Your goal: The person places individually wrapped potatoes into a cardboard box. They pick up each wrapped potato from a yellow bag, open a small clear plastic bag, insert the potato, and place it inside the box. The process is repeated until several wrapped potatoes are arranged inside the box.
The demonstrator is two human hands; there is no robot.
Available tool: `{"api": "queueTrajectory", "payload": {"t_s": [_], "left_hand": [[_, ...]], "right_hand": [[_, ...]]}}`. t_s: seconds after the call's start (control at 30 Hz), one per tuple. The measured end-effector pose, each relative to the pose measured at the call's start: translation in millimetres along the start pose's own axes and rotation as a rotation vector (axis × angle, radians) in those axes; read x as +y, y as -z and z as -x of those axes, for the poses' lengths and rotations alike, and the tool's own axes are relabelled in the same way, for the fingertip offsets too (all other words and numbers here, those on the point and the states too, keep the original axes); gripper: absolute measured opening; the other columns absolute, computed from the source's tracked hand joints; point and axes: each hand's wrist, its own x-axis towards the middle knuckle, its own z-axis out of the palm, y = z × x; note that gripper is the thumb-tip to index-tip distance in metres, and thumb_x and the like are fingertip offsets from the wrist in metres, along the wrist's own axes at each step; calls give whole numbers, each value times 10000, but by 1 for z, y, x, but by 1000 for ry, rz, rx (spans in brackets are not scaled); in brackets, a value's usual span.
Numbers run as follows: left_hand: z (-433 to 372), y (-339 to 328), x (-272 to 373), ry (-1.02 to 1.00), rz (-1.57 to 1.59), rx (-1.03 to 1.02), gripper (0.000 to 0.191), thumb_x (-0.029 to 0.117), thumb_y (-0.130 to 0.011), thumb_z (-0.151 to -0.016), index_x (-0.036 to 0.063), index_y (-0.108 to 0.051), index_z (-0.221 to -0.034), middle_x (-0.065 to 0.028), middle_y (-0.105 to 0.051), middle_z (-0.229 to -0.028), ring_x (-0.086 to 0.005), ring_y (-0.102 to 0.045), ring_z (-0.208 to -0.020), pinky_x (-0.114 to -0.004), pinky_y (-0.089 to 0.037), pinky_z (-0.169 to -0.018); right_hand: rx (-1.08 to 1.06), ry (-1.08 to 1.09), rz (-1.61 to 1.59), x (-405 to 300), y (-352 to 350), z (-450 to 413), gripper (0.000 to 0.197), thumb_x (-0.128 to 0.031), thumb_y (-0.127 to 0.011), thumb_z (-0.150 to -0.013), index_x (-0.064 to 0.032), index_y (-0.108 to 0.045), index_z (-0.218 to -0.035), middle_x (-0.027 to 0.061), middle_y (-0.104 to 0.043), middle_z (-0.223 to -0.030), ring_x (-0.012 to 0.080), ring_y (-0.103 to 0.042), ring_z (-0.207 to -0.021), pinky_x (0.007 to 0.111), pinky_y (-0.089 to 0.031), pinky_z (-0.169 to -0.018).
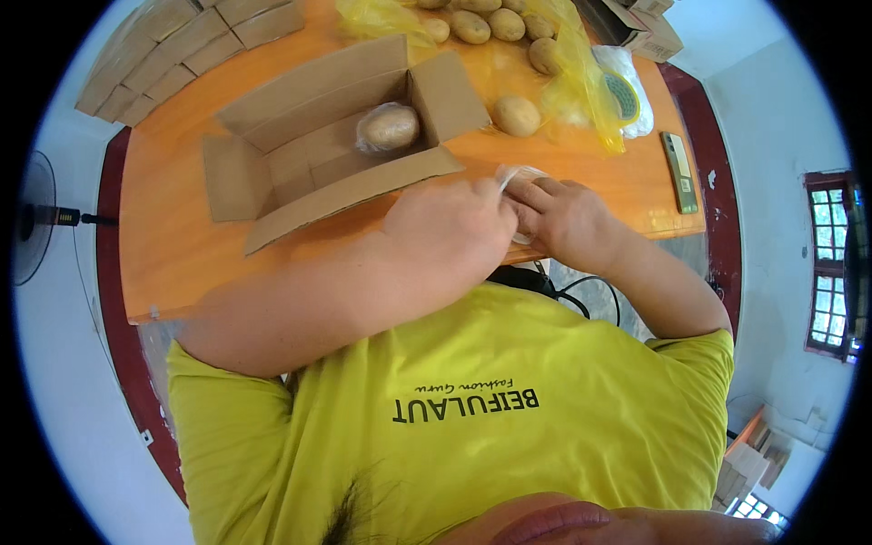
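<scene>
Both my hands meet at the table's front edge, right of an open cardboard box (293,153). My left hand (449,228) is closed on a clear plastic bag (521,172). Against the bag's other side, my right hand (569,214) bends its fingers over it. Most of the bag is hidden by my fingers, and I cannot tell what it contains. Inside the box, at its right end, lies a potato wrapped in clear plastic (388,128). A bare potato (516,116) rests on the table just beyond my hands, to the right of the box.
Several potatoes (506,25) lie on a yellow plastic bag (579,82) at the back. Beside it are a roll of tape (621,97) and white plastic bags (637,85). A phone (679,172) lies near the right edge. Small cardboard boxes (184,51) are stacked back left.
</scene>
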Motion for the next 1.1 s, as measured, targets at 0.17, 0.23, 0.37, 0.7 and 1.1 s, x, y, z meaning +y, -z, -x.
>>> {"api": "queueTrajectory", "payload": {"t_s": [0.17, 0.23, 0.37, 0.7, 1.1], "left_hand": [[-30, 26, -21, -347, -265, 142, 148, 134, -617, -741, 58, -642, -866, -41, -571, -961, -195, -572, -908, -336, -471, -767], [-43, 21, -35, -422, -164, 173, 180, 137, -614, -764, 95, -662, -932, -36, -602, -980, -212, -576, -900, -351, -449, -813], [-69, 17, -46, -340, -51, -249, 237, 158, -614, -808, 163, -683, -1034, -36, -659, -989, -229, -595, -898, -360, -443, -844], [-82, 17, -45, -455, -385, -229, 35, 158, -632, -775, 136, -658, -781, -21, -675, -705, -208, -644, -789, -316, -445, -735], [-62, 40, -44, -396, -297, -139, 83, 121, -590, -796, 119, -666, -763, -61, -669, -717, -245, -647, -781, -369, -463, -724]], "right_hand": [[-100, 99, -44, 18, -4, -1, 448, -210, -622, -761, -183, -587, -1207, 24, -585, -1137, 218, -600, -1000, 343, -533, -677], [-89, 115, -82, 20, -4, -4, 431, -198, -611, -766, -199, -601, -1196, 18, -590, -1135, 226, -601, -993, 350, -530, -669], [-66, 141, -119, 22, -1, -8, 441, -180, -604, -765, -189, -598, -1206, 23, -592, -1160, 240, -602, -992, 363, -532, -692], [70, 234, -145, 38, 11, 14, 264, -144, -607, -745, -71, -655, -994, 40, -600, -1197, 291, -538, -1165, 384, -502, -880], [-58, 131, -131, 48, 66, 25, 189, -175, -752, -698, -50, -668, -812, 57, -656, -992, 314, -554, -1097, 441, -450, -896]]}}
